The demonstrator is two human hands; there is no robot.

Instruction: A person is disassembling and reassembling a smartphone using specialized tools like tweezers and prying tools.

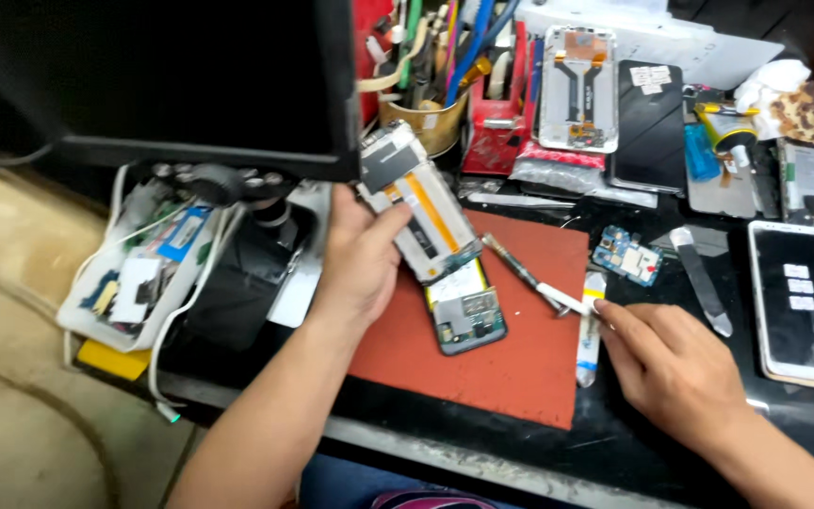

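My left hand (360, 259) grips an opened phone frame (418, 198) with an orange flex strip, holding it tilted above the red mat (511, 358). Under it on the mat lies a second opened phone body (465, 316), its insides facing up. My right hand (675, 363) rests at the mat's right edge, fingertips pinching a thin white-tipped tool (562, 299) beside a flat blue-and-yellow pry tool (591, 330). A dark screwdriver (515, 266) lies on the mat between the hands.
A small blue circuit board (626, 254) and a metal spudger (704, 283) lie right of the mat. Phones and screens (798, 306) line the right and back. A tool cup (431, 118) stands behind. A dark monitor (162, 75) and a white tray of parts (134, 278) stand left.
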